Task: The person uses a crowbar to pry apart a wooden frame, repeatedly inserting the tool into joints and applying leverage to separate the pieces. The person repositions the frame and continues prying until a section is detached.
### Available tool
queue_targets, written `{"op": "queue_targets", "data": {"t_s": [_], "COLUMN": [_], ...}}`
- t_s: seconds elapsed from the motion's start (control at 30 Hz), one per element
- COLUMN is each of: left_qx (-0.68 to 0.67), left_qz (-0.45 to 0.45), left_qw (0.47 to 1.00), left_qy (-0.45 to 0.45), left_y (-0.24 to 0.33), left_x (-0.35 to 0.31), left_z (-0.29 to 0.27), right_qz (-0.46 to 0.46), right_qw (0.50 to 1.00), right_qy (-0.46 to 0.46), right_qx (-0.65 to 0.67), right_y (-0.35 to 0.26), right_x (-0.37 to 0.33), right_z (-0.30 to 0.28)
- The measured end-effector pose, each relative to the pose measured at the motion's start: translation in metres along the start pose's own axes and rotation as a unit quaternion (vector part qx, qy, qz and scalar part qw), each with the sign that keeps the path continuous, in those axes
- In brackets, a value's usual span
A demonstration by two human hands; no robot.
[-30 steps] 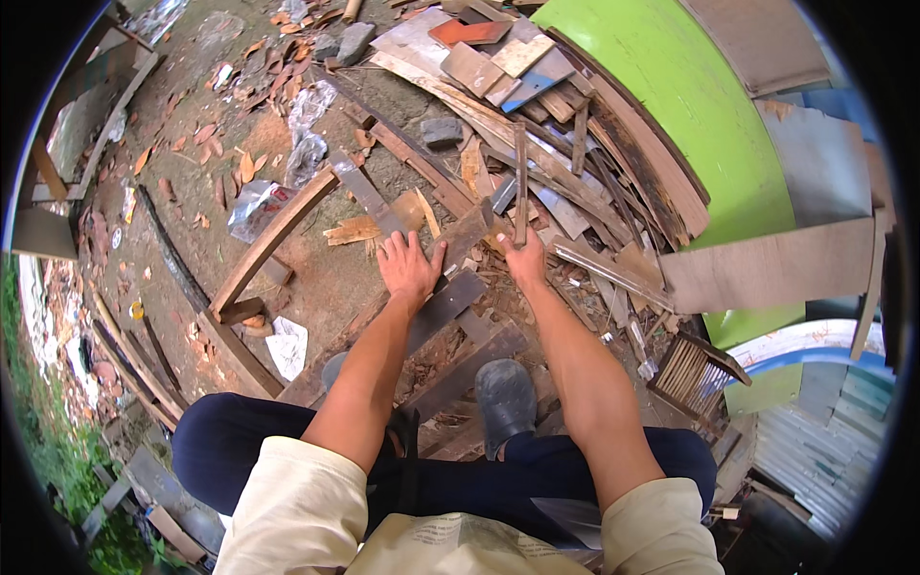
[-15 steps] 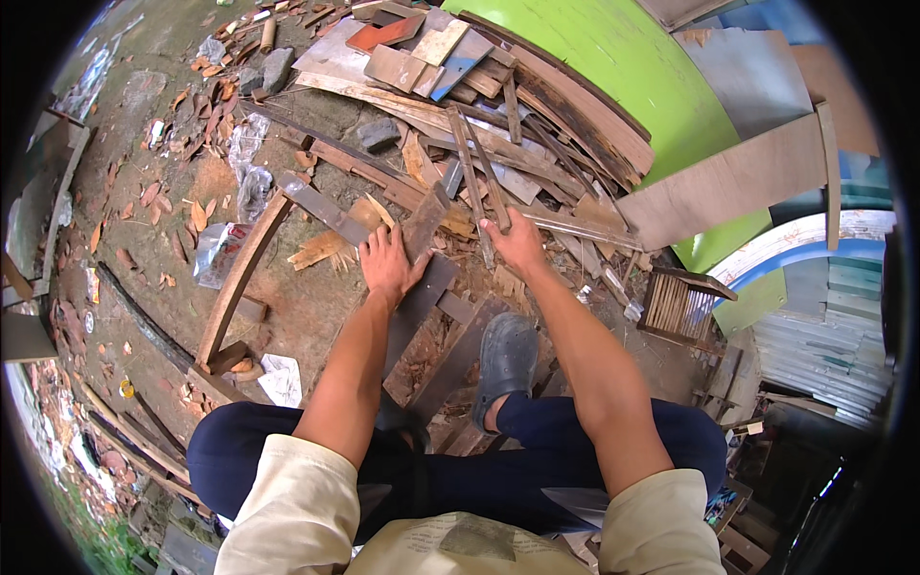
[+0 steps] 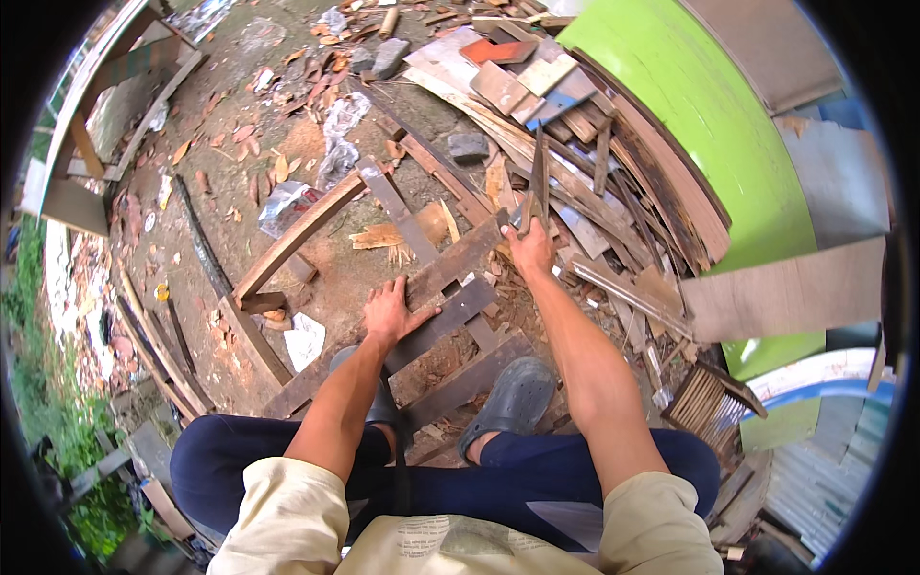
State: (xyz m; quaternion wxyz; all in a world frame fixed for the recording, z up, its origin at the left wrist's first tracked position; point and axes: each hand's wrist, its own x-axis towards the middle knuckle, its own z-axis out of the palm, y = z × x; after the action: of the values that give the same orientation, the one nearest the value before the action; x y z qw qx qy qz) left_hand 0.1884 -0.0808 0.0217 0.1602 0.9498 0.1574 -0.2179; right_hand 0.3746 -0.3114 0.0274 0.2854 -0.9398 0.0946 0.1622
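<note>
My left hand (image 3: 388,314) lies with its fingers spread on a long brown plank (image 3: 450,265), which slants from my left foot up toward my right hand. At the plank's far end, my right hand (image 3: 533,247) is closed around a narrow, dark, tapered strip (image 3: 540,172) that points away from me. The strip is seen nearly edge-on, and its kind cannot be made out. Under the long plank, a darker board (image 3: 446,324) and another board (image 3: 470,379) lie between my feet. A short crosspiece (image 3: 481,333) sits between these two.
A heap of scrap wood (image 3: 585,144) lies ahead on the right, against a bright green panel (image 3: 661,86). A wooden frame piece (image 3: 302,235) stands to the left, near crumpled plastic (image 3: 287,206). A slatted wooden piece (image 3: 709,402) is at the right. Grey clogs (image 3: 513,398) cover my feet.
My view has shifted left. My right hand has brought the dark strip to the long plank's far end and turned it more edge-on. My left hand stays on the plank.
</note>
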Motion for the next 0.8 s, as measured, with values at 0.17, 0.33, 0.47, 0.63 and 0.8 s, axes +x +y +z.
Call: {"op": "queue_targets", "data": {"t_s": [0.17, 0.33, 0.47, 0.63, 0.8], "left_qx": [-0.025, -0.028, -0.021, -0.029, -0.034], "left_qz": [0.051, 0.083, 0.072, 0.08, 0.078], "left_qw": [0.998, 0.996, 0.997, 0.996, 0.995], "left_qy": [-0.02, -0.008, -0.019, -0.037, -0.042], "left_y": [-0.028, -0.025, -0.035, -0.024, -0.027], "left_x": [0.009, 0.016, 0.015, 0.02, 0.018], "left_z": [0.009, 0.015, 0.014, 0.009, 0.006], "right_qz": [0.006, 0.006, 0.036, 0.021, 0.026], "right_qw": [1.0, 0.998, 0.989, 0.99, 0.993], "right_qy": [-0.021, -0.009, -0.074, -0.055, -0.033], "right_qx": [0.019, 0.055, 0.122, 0.125, 0.113], "right_y": [0.016, 0.038, 0.019, 0.037, 0.032], "right_x": [0.02, 0.033, 0.017, 0.034, 0.031], "right_z": [0.029, 0.039, 0.038, 0.043, 0.048]}}
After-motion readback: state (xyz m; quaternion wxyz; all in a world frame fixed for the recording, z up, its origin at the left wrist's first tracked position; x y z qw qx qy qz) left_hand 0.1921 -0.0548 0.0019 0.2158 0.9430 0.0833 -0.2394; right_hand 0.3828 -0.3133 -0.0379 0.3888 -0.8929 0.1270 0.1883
